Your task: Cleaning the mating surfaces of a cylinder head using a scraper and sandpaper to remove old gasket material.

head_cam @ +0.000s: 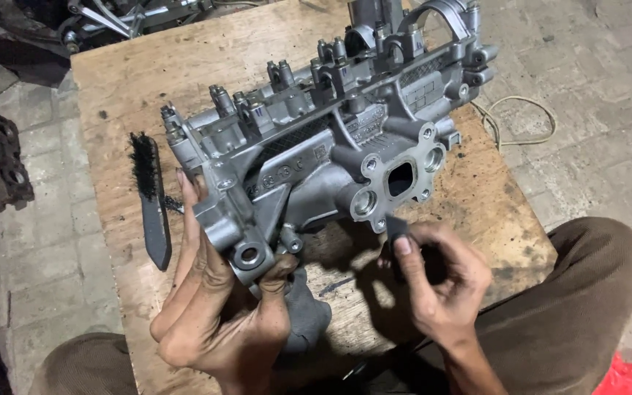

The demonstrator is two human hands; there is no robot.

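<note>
Our left hand [217,307] is cupped around the near corner of the aluminium engine casting [330,139], thumb hooked up by the round boss, fingers pressed flat against its left end. So that hand is gripping the casting and propping it on edge on the wooden desk [133,80]. Our right hand [440,278] is pinched shut on a small dark scraper piece [396,225], its tip just below the casting's flanged port [402,178].

What worries us: the casting looks heavy and stands tilted, carried mostly by that one left hand. If the grip slackens, we judge it could roll toward us and trap the fingers beneath it. The scraper edge sits close to the machined port face; pushed hard, it might slip off and gouge the surface, or skid into our own thumb.

Left of the casting a black wire brush [151,197] lies flat on the desk, just beside our left fingers, where an elbow could knock it off. Right of the casting, well apart, a pale cord [521,121] loops on the paved floor [601,80], a snag for a foot.
</note>
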